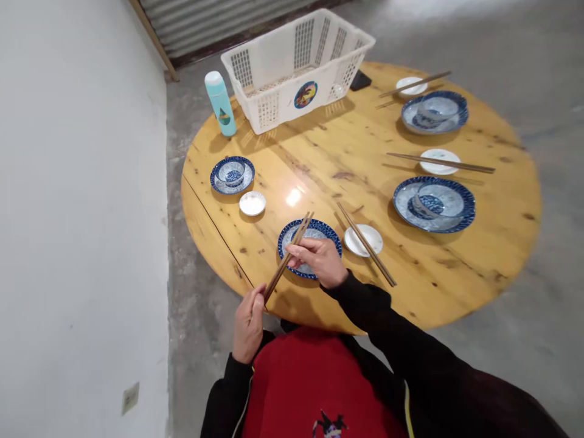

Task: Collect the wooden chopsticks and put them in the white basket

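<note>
A pair of brown chopsticks [279,274] slants up over the table's near edge, gripped in both hands. My left hand [250,322] is closed around the lower ends, and my right hand [317,258] pinches them nearer the upper ends. Beneath my right hand lies a blue-patterned plate [335,234], partly hidden by the hand. Just to its right, another pair of chopsticks [367,244] rests across a small white dish [375,236]. A small white dish [252,204] with no chopsticks on it sits left of the plate, beside a blue-patterned plate [213,180] bearing a clear bowl [231,174].
A white plastic basket [278,112] and a light-blue bottle [221,104] stand at the back of the round wooden table [319,164]. A dark flat object [361,81] lies by the basket. On the right are two blue-patterned plates [468,204] with bowls, and chopsticks [469,166] across small dishes.
</note>
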Demonstrator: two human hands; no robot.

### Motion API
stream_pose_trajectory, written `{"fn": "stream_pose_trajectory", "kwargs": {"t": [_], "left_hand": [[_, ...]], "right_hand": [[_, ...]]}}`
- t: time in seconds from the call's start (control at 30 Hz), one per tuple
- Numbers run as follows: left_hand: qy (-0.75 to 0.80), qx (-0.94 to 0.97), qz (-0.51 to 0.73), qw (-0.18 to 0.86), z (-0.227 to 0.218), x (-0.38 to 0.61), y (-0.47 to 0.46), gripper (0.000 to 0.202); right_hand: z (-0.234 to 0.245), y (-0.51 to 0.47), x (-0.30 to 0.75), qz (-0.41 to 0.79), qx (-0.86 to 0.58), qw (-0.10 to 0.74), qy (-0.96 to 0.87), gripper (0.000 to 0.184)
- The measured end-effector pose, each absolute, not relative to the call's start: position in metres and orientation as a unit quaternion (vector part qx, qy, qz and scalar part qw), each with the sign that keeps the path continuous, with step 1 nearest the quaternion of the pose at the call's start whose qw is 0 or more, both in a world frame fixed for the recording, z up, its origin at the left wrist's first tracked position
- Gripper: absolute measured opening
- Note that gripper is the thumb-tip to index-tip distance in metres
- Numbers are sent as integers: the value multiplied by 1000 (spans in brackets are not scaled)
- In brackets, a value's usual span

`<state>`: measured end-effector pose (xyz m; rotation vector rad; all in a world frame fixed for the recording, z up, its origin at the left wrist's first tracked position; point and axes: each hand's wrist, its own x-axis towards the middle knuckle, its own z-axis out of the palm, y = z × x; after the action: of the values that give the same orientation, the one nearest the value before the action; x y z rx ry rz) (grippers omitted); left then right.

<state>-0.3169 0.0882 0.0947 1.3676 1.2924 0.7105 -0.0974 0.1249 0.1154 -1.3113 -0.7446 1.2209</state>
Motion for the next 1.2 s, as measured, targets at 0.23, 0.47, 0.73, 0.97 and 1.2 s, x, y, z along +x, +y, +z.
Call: {"fn": "stream_pose_trajectory", "kwargs": {"t": [0.23, 0.47, 0.73, 0.97, 1.2], "left_hand": [[508, 507, 232, 657, 87, -323, 121, 60], [488, 486, 200, 697, 73, -344, 197, 52], [431, 536, 178, 704, 62, -349, 313, 42], [432, 531, 182, 706, 31, -336, 359, 37], [447, 500, 178, 720, 11, -333, 366, 35]], "right_hand": [[100, 164, -109, 545, -556, 580, -240, 39], [74, 212, -117, 513, -580, 613, -155, 40], [60, 294, -122, 457, -619, 631, -99, 37], [33, 350, -111, 396, -697, 592, -83, 23], [11, 369, -111, 380, -718, 572, -110, 21]]}}
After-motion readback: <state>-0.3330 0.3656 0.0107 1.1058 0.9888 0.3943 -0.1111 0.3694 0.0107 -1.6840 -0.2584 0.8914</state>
